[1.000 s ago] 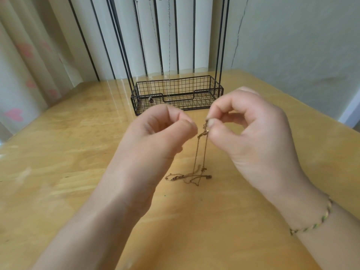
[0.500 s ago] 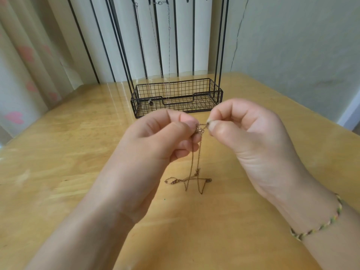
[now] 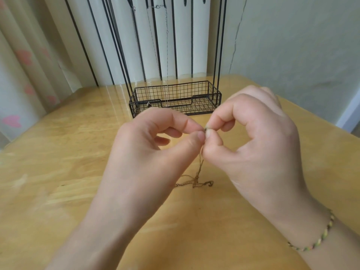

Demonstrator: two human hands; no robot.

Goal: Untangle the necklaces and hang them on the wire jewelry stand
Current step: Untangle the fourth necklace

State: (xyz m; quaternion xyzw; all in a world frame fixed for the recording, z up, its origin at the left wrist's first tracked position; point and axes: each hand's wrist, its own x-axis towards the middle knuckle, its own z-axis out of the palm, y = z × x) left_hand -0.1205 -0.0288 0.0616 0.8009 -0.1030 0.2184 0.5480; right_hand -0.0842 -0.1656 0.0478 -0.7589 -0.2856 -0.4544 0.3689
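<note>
In the head view, the only one we have, both hands are raised together over the wooden desk [image 3: 58, 156]. The left hand [image 3: 152, 147] pinches thumb against forefinger, and the right hand [image 3: 253, 149] does the same, the two pinches meeting tip to tip on the top end of a fine gold-toned necklace [image 3: 195, 181]. We judge that they meet this closely because the work is at the clasp or a small knot, which is too tiny to make out between the fingertips. From the pinch the chain drops straight down, and its lower part lies bunched on the desk between the wrists; held up like this, its own weight lets the strands fall apart and shows where they cross. The wire jewelry stand [image 3: 175, 92] sits just behind the hands, its basket base on the desk, within easy reach for hanging. A thin chain [image 3: 167, 47] hangs from its upper bar. A braided bracelet [image 3: 319, 237] circles the right wrist.
</note>
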